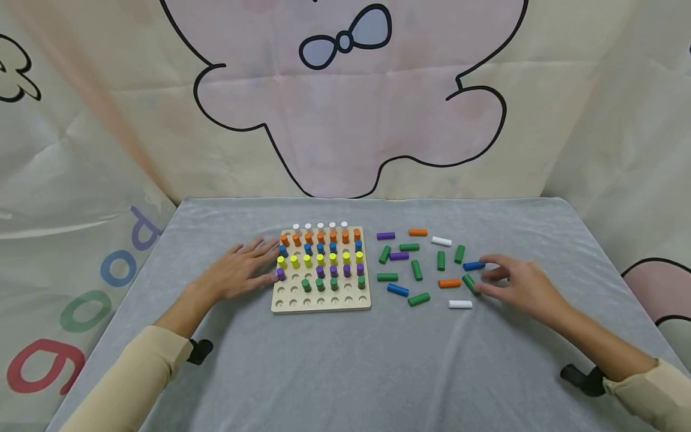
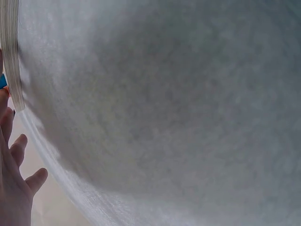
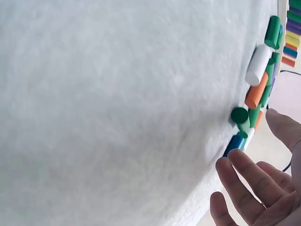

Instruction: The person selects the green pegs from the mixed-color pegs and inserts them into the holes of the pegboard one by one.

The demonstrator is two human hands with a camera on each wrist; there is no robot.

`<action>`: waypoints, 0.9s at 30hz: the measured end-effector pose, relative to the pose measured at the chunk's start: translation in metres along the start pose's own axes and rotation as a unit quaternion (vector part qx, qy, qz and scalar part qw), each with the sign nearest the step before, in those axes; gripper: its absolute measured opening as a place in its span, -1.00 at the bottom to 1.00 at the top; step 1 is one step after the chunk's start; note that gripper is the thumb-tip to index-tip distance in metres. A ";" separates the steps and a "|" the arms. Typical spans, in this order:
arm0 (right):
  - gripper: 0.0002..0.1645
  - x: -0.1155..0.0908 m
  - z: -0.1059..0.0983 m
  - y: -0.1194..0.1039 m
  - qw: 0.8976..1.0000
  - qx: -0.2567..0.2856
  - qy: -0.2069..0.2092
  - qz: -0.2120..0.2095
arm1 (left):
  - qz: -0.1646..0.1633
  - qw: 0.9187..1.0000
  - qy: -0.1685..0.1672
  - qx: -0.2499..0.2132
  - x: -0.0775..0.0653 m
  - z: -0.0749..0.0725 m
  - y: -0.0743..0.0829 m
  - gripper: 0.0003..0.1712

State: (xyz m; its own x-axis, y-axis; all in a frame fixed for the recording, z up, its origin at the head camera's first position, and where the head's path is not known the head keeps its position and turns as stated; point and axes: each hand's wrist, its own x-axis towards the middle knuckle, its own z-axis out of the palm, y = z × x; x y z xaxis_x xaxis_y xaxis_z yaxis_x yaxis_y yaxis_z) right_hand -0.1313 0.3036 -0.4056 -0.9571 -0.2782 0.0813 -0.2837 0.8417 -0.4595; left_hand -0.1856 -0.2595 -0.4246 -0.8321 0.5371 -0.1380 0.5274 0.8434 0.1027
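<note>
My left hand [image 1: 239, 273] lies with its fingers spread at the left edge of a wooden pegboard [image 1: 321, 304]. In the head view its fingertips are beside the board's left-hand pegs. On the board stand rows of white, orange, blue, yellow, purple and green pegs. My right hand [image 1: 520, 285] is at the right end of the loose pegs, thumb and fingers apart. Its fingertips are close to a blue peg [image 1: 474, 266], its thumb close to a green peg [image 1: 469, 284]; whether they touch, I cannot tell. The right wrist view shows the fingers [image 3: 254, 176] beside the blue peg.
Loose pegs lie between board and right hand: several green, a white peg [image 1: 460, 305], an orange peg [image 1: 449, 283], a purple peg [image 1: 399, 256] and others. Grey cloth [image 1: 345, 372] covers the table. A printed curtain [image 1: 345, 120] hangs behind it.
</note>
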 end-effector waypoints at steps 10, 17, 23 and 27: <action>-0.38 -0.002 0.010 -0.005 1.000 -0.006 -0.007 0.000 | 0.009 1.000 -0.003 -0.009 -0.001 0.001 0.001 -0.15; -0.40 -0.004 0.013 -0.003 1.000 -0.029 0.005 -0.009 | 0.014 1.000 -0.006 -0.012 0.000 0.002 0.000 -0.14; -0.43 -0.004 0.017 -0.003 0.999 -0.047 0.013 -0.016 | 0.015 1.000 -0.017 -0.010 0.000 0.001 0.000 -0.12; -0.43 -0.004 0.018 -0.002 0.998 -0.054 0.021 -0.020 | 0.018 1.000 -0.017 -0.009 0.001 0.000 0.000 -0.12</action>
State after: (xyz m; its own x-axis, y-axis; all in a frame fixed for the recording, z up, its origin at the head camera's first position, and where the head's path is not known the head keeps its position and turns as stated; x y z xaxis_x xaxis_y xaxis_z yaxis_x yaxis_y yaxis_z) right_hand -0.1260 0.2944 -0.4213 -0.9457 -0.2954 0.1358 -0.3248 0.8760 -0.3566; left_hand -0.1861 -0.2590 -0.4242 -0.8060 0.5681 -0.1663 0.5539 0.8229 0.1266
